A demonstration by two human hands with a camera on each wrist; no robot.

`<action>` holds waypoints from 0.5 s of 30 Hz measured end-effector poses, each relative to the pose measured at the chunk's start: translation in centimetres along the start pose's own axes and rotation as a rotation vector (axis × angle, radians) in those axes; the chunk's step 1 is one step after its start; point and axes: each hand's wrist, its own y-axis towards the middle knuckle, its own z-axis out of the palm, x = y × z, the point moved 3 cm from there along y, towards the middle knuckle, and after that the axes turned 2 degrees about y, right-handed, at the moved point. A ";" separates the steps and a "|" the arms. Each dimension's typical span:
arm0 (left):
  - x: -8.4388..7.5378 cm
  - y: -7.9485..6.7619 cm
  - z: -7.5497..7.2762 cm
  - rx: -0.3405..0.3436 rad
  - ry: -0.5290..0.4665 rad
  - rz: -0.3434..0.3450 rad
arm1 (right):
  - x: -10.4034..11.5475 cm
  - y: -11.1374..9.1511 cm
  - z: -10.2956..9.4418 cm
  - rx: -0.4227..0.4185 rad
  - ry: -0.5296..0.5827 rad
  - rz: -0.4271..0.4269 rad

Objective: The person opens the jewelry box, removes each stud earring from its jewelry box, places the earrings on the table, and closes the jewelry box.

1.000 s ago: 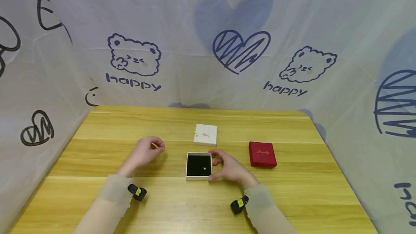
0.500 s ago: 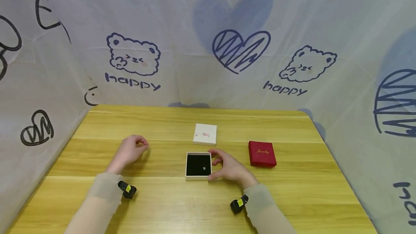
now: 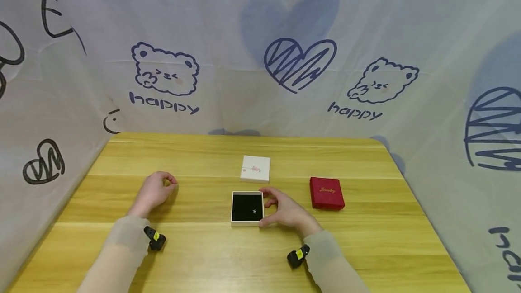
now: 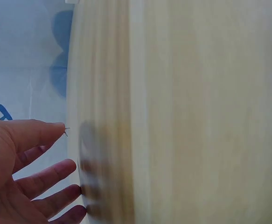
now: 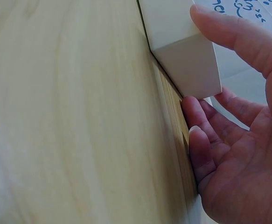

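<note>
A square white jewelry box (image 3: 233, 219) lies uncovered on the table, its black lining (image 3: 244, 205) facing up. On that lining, toward the right front, is a small silver star-shaped earring (image 3: 254, 211). My right hand (image 3: 290, 210) grips the box from the right, thumb at its front corner and fingers at its far corner. In the right wrist view the thumb (image 5: 233, 32) lies along the box's white wall (image 5: 182, 60). My left hand (image 3: 153, 191) is off to the left, pinching a tiny spiky silver earring (image 4: 66, 131) between thumb and forefinger.
Behind the box lies a white lid (image 3: 255, 169) with pink print. A red jewelry box (image 3: 327, 193) with gold lettering sits at the right. The wooden table (image 3: 244, 261) ends at a printed cloth backdrop (image 3: 232, 58).
My left hand has moved left, away from the white box, slowing in the latest half second. The right hand keeps its grip on the box, which stays in place.
</note>
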 end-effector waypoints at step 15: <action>0.1 0.2 0.4 0.017 0.017 -0.013 | 0.1 -0.1 0.0 -0.009 -0.011 -0.010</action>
